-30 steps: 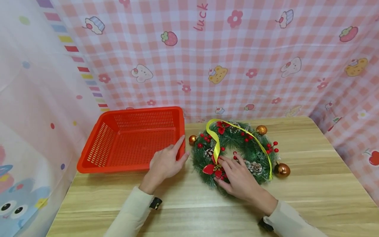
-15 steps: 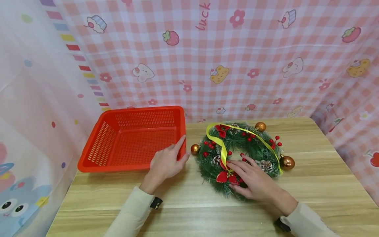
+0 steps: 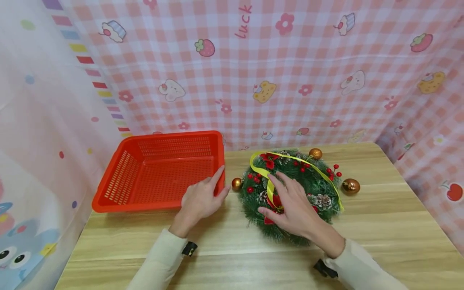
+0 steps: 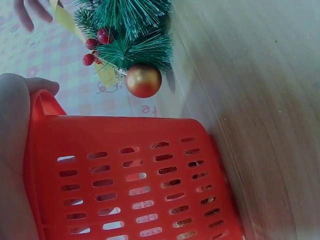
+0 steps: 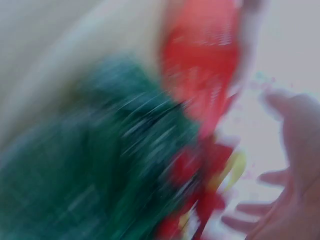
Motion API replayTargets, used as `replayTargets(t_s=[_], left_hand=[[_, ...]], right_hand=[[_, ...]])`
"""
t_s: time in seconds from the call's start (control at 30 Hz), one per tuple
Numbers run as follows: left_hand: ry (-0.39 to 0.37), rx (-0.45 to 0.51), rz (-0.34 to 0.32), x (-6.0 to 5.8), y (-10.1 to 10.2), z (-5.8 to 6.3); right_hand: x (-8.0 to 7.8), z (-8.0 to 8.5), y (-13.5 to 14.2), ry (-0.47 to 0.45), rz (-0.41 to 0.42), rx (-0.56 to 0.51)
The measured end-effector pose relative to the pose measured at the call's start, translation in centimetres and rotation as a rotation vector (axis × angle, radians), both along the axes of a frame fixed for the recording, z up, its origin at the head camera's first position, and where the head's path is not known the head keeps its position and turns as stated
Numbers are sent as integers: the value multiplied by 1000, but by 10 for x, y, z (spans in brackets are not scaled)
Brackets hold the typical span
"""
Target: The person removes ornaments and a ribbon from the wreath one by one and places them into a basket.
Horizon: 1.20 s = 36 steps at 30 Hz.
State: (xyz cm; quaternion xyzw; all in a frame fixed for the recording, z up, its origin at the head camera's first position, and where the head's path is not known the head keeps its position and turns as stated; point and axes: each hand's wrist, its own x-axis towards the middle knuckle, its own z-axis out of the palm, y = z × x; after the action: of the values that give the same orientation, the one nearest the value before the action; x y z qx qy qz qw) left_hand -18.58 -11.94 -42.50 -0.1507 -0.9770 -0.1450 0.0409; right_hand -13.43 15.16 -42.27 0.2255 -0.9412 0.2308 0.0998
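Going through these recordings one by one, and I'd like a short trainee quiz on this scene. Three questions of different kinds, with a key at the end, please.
1. True or false: the right hand is balled into a fist.

2. Multiple choice: what does the left hand rest on?
A) a pine cone
B) the red basket
C) the yellow ribbon

3. Count: in the head view, how many gold-brown ornament balls show around the wreath?

Key:
1. False; its fingers are spread, over the wreath.
2. B
3. Three: one on the basket side, one at the back, one on the far right.
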Motion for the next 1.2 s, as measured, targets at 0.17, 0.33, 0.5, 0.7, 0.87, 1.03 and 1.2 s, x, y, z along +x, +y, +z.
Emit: replayTargets(t_s=[0.17, 0.33, 0.5, 0.7, 0.87, 1.03, 1.2], left_hand=[[4, 2, -2, 0, -1, 1], [1, 7, -7, 0, 1, -1], [-14, 3, -9, 0, 2, -1], [-21, -12, 8, -1, 1, 1], [-19, -18, 5, -1, -1, 1], [-8, -9, 7, -1, -2, 0], [5, -5, -2, 0, -1, 1]], right_hand=[[-18, 11, -35, -120, -128, 49], [-32, 4, -51, -252, -255, 190], [-29, -7, -53, -362, -337, 294], [-21, -15, -54, -339, -369, 324], [-19, -20, -53, -339, -379, 328], [-16, -25, -49, -312, -361, 299], [-11, -29, -42, -226, -317, 295]])
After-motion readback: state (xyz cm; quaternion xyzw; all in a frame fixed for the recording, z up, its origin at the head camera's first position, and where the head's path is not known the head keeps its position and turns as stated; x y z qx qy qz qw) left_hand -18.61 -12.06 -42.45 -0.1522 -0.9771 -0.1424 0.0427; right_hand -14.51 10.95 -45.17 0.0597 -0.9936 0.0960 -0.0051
